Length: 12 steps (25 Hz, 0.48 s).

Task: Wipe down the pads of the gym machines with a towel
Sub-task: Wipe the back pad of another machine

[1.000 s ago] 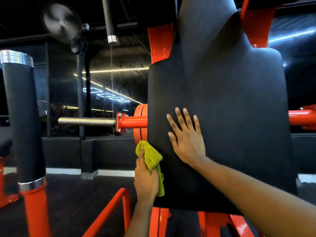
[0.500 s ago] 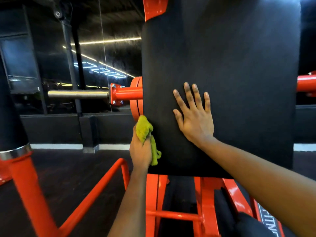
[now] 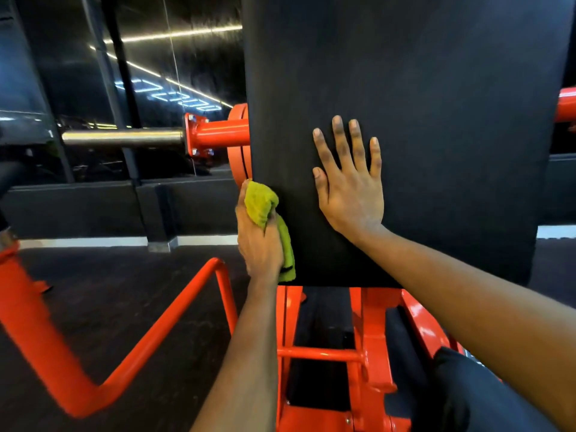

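My left hand (image 3: 260,241) grips the green towel (image 3: 268,219) and presses it on the left edge of the black pad (image 3: 436,104), near its lower corner. My right hand (image 3: 350,185) lies flat on the pad with fingers straight, just beside the towel. Under the pad is the orange frame (image 3: 367,338).

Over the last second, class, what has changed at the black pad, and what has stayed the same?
Only the view shifted, dipping down and closer. The left hand still grips the green towel against the left edge of the black pad; the right hand stays flat on it.
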Available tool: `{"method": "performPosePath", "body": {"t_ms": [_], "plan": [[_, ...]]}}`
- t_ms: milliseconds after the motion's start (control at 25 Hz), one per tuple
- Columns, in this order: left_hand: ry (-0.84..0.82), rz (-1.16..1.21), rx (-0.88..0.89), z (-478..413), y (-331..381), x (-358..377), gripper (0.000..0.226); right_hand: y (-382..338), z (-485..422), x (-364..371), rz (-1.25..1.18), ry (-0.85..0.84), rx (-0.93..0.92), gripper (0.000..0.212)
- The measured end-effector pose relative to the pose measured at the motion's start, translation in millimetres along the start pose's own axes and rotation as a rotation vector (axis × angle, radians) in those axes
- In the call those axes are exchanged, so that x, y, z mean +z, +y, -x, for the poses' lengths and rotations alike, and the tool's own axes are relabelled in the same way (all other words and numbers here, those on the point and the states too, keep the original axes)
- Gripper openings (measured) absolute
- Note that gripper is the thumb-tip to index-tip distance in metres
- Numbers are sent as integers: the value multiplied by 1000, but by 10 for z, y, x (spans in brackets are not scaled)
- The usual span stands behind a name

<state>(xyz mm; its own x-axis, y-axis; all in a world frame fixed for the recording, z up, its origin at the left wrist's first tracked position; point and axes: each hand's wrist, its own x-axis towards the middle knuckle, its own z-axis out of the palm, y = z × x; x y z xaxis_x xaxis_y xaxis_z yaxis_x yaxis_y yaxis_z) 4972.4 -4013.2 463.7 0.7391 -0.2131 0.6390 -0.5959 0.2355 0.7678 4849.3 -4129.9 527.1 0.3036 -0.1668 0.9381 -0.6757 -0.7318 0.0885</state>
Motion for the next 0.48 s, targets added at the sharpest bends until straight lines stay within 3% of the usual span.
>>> {"method": "performPosePath", "body": {"t_ms": [160, 240, 320, 400, 480], "plan": [[111, 133, -80, 605, -371, -65, 50, -13, -8, -10, 5, -11, 11, 59], [52, 122, -172, 872, -495, -207, 47, -18, -22, -42, 6, -25, 6, 59], [-23, -36, -169, 976, -675, -404, 49, -41, -32, -124, -56, -15, 23, 59], [-54, -134, -248, 955, -738, -604, 52, -131, 147, -205, -230, 51, 79, 53], [-48, -87, -313, 878, -665, -732, 61, -277, 605, -173, -583, 124, 164, 34]]}}
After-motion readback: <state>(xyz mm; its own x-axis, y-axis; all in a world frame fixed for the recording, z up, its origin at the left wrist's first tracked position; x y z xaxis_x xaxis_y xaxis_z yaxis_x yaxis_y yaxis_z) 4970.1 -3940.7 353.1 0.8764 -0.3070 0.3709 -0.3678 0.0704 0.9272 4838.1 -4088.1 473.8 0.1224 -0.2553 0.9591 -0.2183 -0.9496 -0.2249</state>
